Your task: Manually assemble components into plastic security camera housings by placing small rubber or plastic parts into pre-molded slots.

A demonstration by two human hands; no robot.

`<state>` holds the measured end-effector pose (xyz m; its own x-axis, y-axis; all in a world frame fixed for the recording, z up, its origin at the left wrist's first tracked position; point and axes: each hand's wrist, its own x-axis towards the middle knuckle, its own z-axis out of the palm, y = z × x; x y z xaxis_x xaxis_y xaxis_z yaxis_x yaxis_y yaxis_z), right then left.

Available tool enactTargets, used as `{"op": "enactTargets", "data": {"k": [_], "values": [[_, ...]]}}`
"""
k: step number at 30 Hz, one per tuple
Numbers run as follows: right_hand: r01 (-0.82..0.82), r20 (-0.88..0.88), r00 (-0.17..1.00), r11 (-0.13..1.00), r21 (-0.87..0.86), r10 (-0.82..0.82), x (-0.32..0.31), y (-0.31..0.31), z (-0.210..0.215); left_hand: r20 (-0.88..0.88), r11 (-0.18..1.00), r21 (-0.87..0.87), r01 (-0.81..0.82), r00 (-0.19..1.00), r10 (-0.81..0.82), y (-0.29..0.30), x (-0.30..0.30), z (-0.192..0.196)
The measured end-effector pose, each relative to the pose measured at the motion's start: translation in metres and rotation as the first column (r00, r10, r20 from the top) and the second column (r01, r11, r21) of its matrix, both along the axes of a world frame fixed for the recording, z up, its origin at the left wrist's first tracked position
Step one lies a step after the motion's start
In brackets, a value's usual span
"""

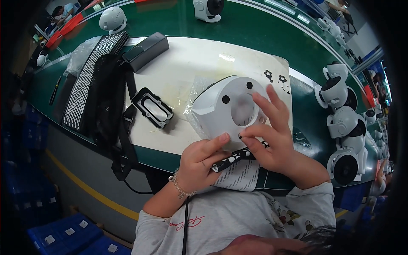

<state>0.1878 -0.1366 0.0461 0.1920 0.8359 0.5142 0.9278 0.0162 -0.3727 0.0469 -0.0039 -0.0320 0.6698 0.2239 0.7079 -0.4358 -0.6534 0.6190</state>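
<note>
My left hand (199,159) grips a spotted pen (238,156) below the white housing (229,108). My right hand (272,136), fingers spread, pinches at its edge. I judge fitting is underway.

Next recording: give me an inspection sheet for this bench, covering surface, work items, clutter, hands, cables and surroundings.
Surface: white mat on a green bench.
Work items: white rounded housing on clear plastic film; black strip with white dots under both hands.
Clutter: black rectangular frame, grey box, black-and-white perforated sheets, black straps.
Hands: left hand grips the strip, thumb on the housing; right hand pinches at the housing's edge, fingers spread.
Cables: thin black cord hanging below the bench edge.
Surroundings: more white housings at right, blue bins lower left.
</note>
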Motion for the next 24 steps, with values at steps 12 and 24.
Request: {"op": "enactTargets", "data": {"k": [12,24], "values": [[0.03,0.173,0.985,0.996,-0.08,-0.016,-0.01,-0.022,-0.003,0.023,0.998,0.051,-0.045,0.999,0.044,-0.002,-0.001,0.002],[0.069,-0.302,0.953,0.992,0.105,-0.034,0.028,-0.01,-0.011,0.016,0.988,0.109,-0.107,0.994,0.105,-0.003,0.001,0.003]]}}
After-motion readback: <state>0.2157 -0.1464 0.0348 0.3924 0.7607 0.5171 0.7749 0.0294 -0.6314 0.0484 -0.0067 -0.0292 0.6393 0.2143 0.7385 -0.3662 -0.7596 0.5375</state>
